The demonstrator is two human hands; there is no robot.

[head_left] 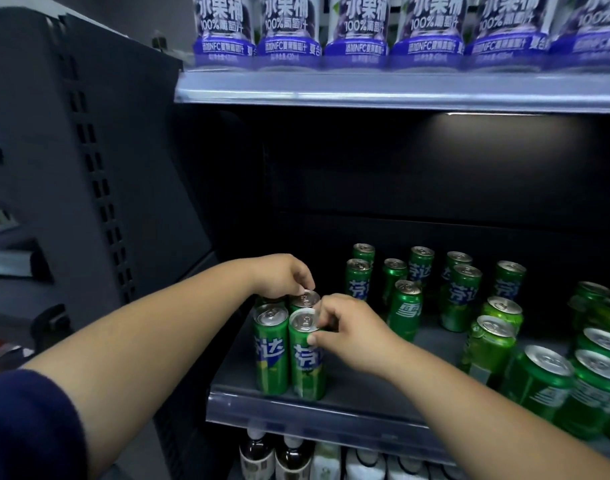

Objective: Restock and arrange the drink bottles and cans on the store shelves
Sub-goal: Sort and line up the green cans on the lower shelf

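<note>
At the lower centre of the frame, the right hand (352, 332) pinches the top of a tall green aluminium can (305, 355) at the grey shelf's (348, 393) front left; the left hand's (282, 275) fingers close over the can behind (305, 300).

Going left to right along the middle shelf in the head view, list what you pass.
Perforated side panel → left hand → tight cluster of slim green cans → right hand → loose green cans standing mid-shelf → wider green cans crowded at the right edge.
</note>
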